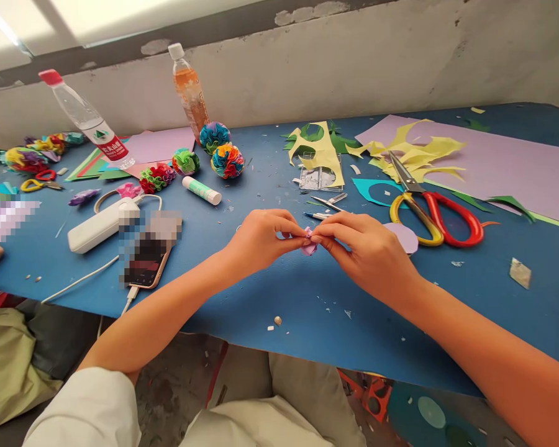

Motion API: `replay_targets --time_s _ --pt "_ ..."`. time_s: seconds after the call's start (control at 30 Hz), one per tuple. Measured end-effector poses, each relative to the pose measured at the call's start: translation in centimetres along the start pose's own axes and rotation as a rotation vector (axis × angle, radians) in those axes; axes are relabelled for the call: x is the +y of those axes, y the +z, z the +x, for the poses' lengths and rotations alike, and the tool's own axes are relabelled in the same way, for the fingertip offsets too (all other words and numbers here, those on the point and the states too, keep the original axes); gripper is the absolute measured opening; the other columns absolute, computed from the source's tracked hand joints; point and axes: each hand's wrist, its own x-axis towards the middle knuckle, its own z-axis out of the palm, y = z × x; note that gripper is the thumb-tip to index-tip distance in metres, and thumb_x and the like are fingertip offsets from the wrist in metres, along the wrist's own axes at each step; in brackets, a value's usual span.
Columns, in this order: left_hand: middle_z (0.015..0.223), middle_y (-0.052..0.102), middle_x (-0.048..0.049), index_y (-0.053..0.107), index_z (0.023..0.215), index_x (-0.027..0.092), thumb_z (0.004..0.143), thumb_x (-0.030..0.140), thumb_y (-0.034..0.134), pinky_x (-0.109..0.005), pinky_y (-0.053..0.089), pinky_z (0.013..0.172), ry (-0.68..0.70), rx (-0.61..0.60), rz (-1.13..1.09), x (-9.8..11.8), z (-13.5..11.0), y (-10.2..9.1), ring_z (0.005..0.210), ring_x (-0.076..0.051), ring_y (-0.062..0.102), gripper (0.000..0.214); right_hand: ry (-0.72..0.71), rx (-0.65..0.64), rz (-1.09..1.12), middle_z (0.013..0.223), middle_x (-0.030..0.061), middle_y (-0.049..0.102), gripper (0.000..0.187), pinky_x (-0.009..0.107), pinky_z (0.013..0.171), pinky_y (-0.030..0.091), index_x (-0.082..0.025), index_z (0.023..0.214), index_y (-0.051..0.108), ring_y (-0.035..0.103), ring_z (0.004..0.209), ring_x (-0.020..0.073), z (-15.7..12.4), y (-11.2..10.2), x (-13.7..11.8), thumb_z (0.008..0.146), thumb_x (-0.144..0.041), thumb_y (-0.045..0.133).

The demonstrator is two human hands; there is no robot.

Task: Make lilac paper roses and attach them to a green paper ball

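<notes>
My left hand [261, 239] and my right hand [368, 251] meet over the middle of the blue table [307, 298]. Both pinch a small folded piece of pink-lilac paper [309, 242] between their fingertips, a little above the tabletop. A lilac paper circle [403, 237] lies just behind my right hand. Tweezers [328, 203] lie beyond the hands.
Red-and-yellow scissors [428, 211] lie to the right among yellow paper scraps [414, 155] and a lilac sheet [503, 164]. Several multicoloured paper balls [227, 160], a glue stick [202, 190], two bottles [189, 90], a phone [144, 264] and a white power bank [97, 226] are at left.
</notes>
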Motion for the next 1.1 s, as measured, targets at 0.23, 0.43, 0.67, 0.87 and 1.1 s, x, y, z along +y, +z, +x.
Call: replay_targets --time_s 0.23,0.43,0.67,0.87,1.1 --pt "0.065 0.068 0.0002 0.073 0.066 0.017 0.068 0.021 0.074 -0.019 0.045 0.057 -0.155 -0.038 -0.026 0.6 0.0 0.2 0.058 -0.008 0.055 0.005 -0.015 0.052 0.042 0.079 0.0033 0.069 0.018 0.031 0.070 0.046 -0.021 0.078 0.062 0.064 0.077 0.0170 -0.2 0.4 -0.7 0.090 -0.015 0.049" --pt "0.068 0.065 0.0004 0.068 0.067 0.014 0.069 0.023 0.075 -0.015 0.044 0.052 -0.045 0.012 -0.100 0.6 0.0 0.4 0.062 -0.007 0.055 0.011 0.196 0.148 0.413 0.082 0.0020 0.066 0.012 0.028 0.072 0.049 -0.023 0.081 0.064 0.061 0.077 0.0140 0.0 0.2 -1.1 0.089 -0.025 0.055" --pt "0.078 0.067 -0.0018 0.065 0.077 0.014 0.076 0.019 0.072 -0.014 0.050 0.057 0.582 0.252 -0.014 0.0 0.1 0.3 0.069 -0.006 0.060 0.008 0.640 0.045 1.158 0.114 0.0035 0.066 0.033 0.032 0.076 0.054 -0.027 0.107 0.063 0.063 0.094 0.0165 0.6 -0.6 -1.2 0.082 -0.048 0.061" --pt "0.078 0.065 -0.0004 0.062 0.080 0.016 0.080 0.021 0.069 -0.017 0.052 0.063 0.727 0.341 0.099 -0.5 0.3 0.2 0.067 -0.006 0.059 0.009 0.710 0.041 1.307 0.102 0.0022 0.069 0.031 0.029 0.070 0.057 -0.025 0.103 0.063 0.065 0.084 0.0136 1.0 -1.1 -1.7 0.077 -0.039 0.070" --pt "0.090 0.060 -0.0016 0.061 0.088 0.016 0.067 0.035 0.079 -0.013 0.055 0.056 0.452 0.266 -0.153 -0.4 0.0 0.2 0.073 -0.007 0.060 0.033 0.650 0.183 1.169 0.093 0.0011 0.069 0.035 0.030 0.074 0.057 -0.024 0.099 0.064 0.065 0.084 0.0142 1.2 -1.4 -1.3 0.070 -0.038 0.077"
